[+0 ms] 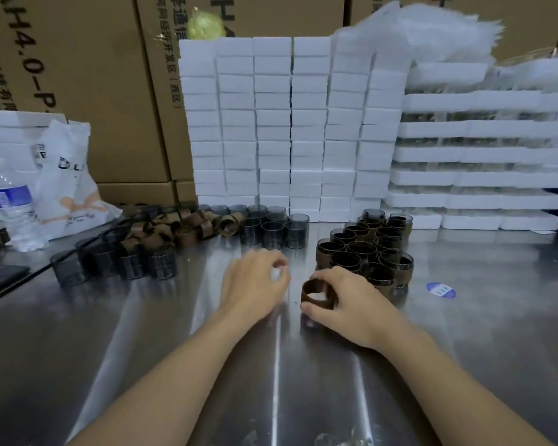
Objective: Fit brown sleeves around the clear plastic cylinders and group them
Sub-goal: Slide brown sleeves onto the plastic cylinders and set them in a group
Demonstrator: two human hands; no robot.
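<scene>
Gripping sleeved cylinder (313, 299) in right hand (355, 305) mid-table, beside finished group (368, 254) for joining; with left hand (255, 284) curled, seemingly empty.

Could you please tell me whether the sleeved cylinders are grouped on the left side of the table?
No, the sleeved cylinders stand grouped on the right, just beyond the right hand.

BODY: one person, two arms in view | LEFT: left grip (255, 281) uncovered; left forearm (174, 365) uncovered down to lower left frame edge | RIGHT: right grip (348, 304) uncovered; right forearm (448, 381) uncovered down to lower right frame edge
</scene>
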